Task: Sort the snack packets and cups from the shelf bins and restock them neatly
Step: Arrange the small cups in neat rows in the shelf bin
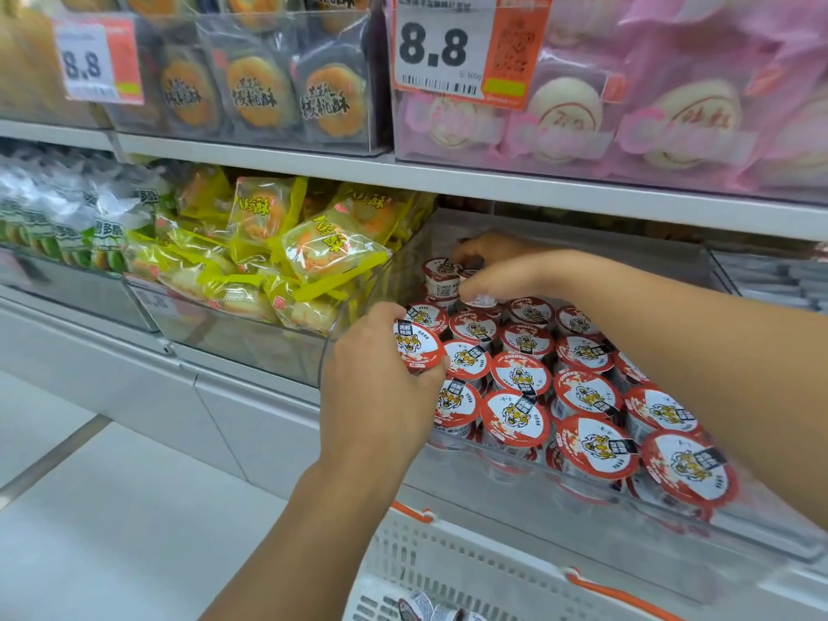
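Several small cups with red-and-white tiger lids stand in rows in a clear bin on the middle shelf. My left hand grips one such cup at the bin's front left corner, lid tilted toward me. My right hand reaches to the back of the bin and pinches a cup there, beside another stacked cup. Part of the back row is hidden behind my right hand.
Left of the cups, a clear bin holds yellow snack packets, then green-and-white packets. The upper shelf carries dark pastry packets, pink packets and 8.8 price tags. A white basket with a few cups sits below.
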### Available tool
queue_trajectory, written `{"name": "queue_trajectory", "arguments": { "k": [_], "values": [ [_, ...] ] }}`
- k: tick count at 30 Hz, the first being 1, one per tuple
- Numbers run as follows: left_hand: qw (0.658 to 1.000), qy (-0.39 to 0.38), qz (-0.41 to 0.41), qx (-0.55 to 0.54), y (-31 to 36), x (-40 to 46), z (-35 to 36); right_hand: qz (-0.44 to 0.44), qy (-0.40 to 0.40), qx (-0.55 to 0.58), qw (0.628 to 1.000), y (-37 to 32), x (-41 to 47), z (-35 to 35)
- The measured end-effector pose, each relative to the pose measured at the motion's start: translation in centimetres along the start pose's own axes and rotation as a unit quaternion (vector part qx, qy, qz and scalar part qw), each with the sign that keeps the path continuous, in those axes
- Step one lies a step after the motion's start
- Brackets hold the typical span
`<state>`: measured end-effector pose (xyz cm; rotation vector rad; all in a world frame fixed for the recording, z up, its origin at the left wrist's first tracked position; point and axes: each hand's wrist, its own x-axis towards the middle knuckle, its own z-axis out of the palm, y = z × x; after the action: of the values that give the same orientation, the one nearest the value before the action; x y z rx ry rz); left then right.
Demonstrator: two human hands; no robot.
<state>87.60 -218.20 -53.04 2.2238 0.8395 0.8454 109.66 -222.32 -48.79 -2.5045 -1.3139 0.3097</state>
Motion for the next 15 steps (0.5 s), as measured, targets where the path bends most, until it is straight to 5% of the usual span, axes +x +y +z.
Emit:
{"name": "queue_trajectory", "arguments": {
  "k": [5,10,15],
  "values": [
    [1.000,0.010,0.009,0.018,-0.4,0.4,0.2,0.003,0.015,0.017,1.000,-0.3,-0.4,-0.1],
    [0.999,0.006,0.025,0.031,-0.5,0.6,0.4,0.020,0.124,-0.009,0.992,0.6,-1.6,-0.3],
    [0.999,0.003,0.030,0.023,-0.5,0.5,0.4,0.040,0.116,-0.051,0.991,1.1,-1.3,0.9]
  ]
}}
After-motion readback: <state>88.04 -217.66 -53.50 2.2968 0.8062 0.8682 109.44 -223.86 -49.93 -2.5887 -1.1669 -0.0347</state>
